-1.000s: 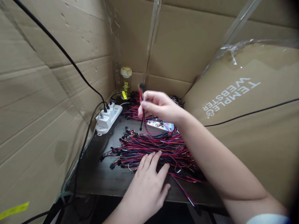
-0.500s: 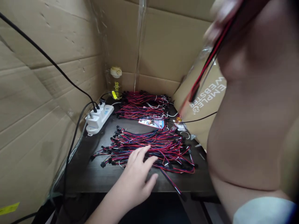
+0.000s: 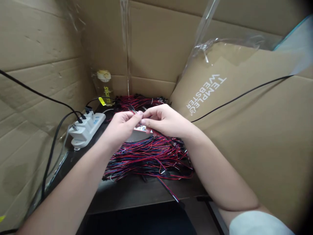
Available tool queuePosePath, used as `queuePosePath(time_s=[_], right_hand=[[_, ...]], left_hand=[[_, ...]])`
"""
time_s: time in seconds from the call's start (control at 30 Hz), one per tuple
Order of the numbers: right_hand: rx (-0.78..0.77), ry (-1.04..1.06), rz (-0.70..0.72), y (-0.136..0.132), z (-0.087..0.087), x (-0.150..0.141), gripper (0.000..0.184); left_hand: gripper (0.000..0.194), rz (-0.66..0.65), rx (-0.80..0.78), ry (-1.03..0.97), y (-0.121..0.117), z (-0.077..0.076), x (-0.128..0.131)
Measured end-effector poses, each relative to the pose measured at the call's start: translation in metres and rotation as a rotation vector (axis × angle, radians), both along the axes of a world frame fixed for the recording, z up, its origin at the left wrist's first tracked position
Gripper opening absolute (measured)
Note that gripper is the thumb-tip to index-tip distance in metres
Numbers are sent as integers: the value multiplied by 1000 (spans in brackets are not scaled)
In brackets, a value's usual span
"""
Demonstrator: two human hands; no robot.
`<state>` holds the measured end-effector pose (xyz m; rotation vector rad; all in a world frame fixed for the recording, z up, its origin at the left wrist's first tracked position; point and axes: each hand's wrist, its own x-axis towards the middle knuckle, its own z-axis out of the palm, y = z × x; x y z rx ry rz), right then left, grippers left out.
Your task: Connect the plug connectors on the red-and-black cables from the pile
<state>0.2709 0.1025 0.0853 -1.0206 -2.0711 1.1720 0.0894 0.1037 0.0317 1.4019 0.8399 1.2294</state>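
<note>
Above the table's middle my two hands meet fingertip to fingertip. My left hand point(image 3: 122, 123) is closed in a pinch, with thin wire ends point(image 3: 132, 110) showing just past its fingers. Closed beside it, my right hand point(image 3: 165, 120) grips the same wire harness, and a dark length trails out under its palm. Fingers cover most of the harness, so its connectors are hidden. Below the hands lies a broad pile of red, black and blue wire harnesses point(image 3: 149, 160). Behind them is a second pile point(image 3: 137, 99), partly covered by the hands.
A white power strip point(image 3: 85, 130) with black plugs and cables sits at the left. A clear bottle point(image 3: 105, 88) with a cream lid stands in the back corner. Cardboard walls enclose the dark table point(image 3: 137, 194). A printed card point(image 3: 140, 128) lies under the hands.
My right hand swung up to the right with the wire harness, then came back to the middle. My left hand rose off the near pile and joined it. The view shifted right.
</note>
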Motion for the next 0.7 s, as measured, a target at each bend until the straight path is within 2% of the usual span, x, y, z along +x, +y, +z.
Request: queuePosePath(time_s=[0.13, 0.27, 0.37, 0.43, 0.53, 0.63, 0.7], right_hand=[[-133, 150, 67, 2, -19, 23, 46], [-418, 209, 28, 7, -56, 40, 77], [-505, 199, -7, 9, -80, 44, 90], [-467, 180, -32, 8, -85, 43, 85], [-320, 98, -6, 5, -83, 37, 61], [-192, 59, 55, 2, -80, 30, 42], [-162, 89, 38, 0, -81, 25, 35]], left_hand=[[34, 43, -3, 2, 20, -13, -15], [30, 118, 13, -55, 29, -32, -28], [34, 122, -21, -36, 30, -46, -30], [37, 99, -36, 9, 29, -53, -29], [39, 17, -30, 46, 28, -58, -29], [38, -83, -20, 29, 27, -62, -29], [38, -151, -32, -20, 26, -64, -28]])
